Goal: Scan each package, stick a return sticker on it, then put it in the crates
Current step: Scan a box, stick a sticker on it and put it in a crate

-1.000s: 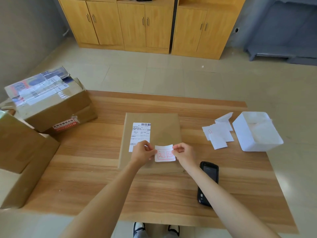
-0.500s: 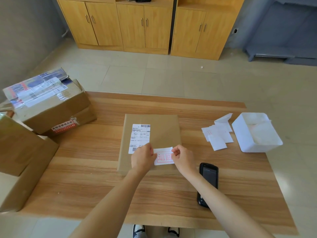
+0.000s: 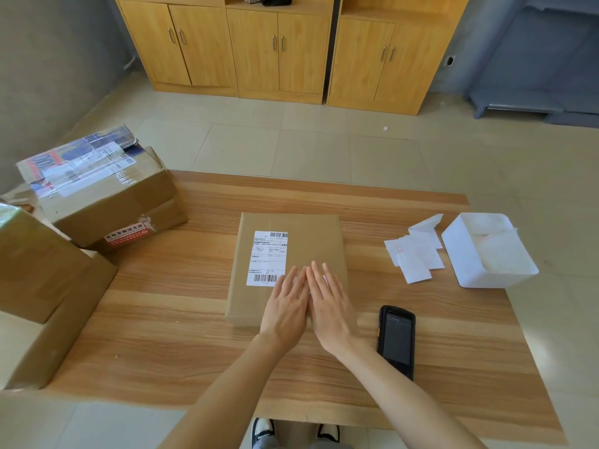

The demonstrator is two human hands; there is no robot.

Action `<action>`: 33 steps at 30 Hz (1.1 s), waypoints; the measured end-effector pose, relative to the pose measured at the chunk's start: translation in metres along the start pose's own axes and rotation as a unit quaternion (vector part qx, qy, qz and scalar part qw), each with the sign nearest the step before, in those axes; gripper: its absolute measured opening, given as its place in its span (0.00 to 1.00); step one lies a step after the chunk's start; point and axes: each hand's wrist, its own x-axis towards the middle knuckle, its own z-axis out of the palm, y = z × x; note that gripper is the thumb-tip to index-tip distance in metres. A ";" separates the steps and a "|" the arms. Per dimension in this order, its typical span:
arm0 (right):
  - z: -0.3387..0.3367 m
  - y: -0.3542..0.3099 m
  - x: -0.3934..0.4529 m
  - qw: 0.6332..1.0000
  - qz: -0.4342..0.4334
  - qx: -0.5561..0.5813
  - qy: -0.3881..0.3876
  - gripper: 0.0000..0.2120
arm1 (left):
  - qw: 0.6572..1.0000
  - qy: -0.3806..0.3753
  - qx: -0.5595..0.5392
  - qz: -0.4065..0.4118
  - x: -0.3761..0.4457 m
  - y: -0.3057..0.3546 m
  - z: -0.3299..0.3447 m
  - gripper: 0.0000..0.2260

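Observation:
A flat brown package [image 3: 311,234] lies in the middle of the wooden table [image 3: 194,319], with a white shipping label [image 3: 267,254] on its left half. My left hand [image 3: 287,303] and my right hand [image 3: 329,303] lie flat side by side on the package's near part, fingers straight, pressing down. The return sticker is almost wholly hidden under my palms. A black handheld scanner [image 3: 396,338] lies on the table just right of my right forearm.
Two stacked cardboard boxes [image 3: 107,196] stand at the table's left, and a larger open box [image 3: 39,286] sits nearer me. At the right are loose white sticker papers [image 3: 416,257] and a white tray [image 3: 489,251]. Wooden cabinets [image 3: 278,47] line the far wall.
Both hands pinched the red-printed sticker by its ends and lowered it onto the package. Now they have let go and lie flat on top of it.

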 end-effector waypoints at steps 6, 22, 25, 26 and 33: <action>0.011 0.003 -0.006 0.996 0.009 -0.053 -0.069 0.23 | 0.999 -0.017 -0.021 -0.017 -0.006 -0.004 0.019 0.24; 0.027 0.032 -0.018 0.991 0.084 -0.021 -0.102 0.36 | 0.996 -0.019 -0.049 -0.073 -0.018 -0.032 0.025 0.26; 0.023 0.034 -0.020 0.991 0.079 -0.011 -0.110 0.41 | 0.995 -0.019 -0.063 -0.071 -0.018 -0.033 0.027 0.25; 0.021 0.033 -0.020 0.990 0.080 -0.008 -0.118 0.42 | 0.995 -0.025 -0.066 -0.069 -0.018 -0.034 0.027 0.25; 0.002 0.043 0.006 0.930 0.249 0.253 -0.094 0.33 | 0.974 0.011 -0.114 -0.194 -0.005 -0.060 0.015 0.33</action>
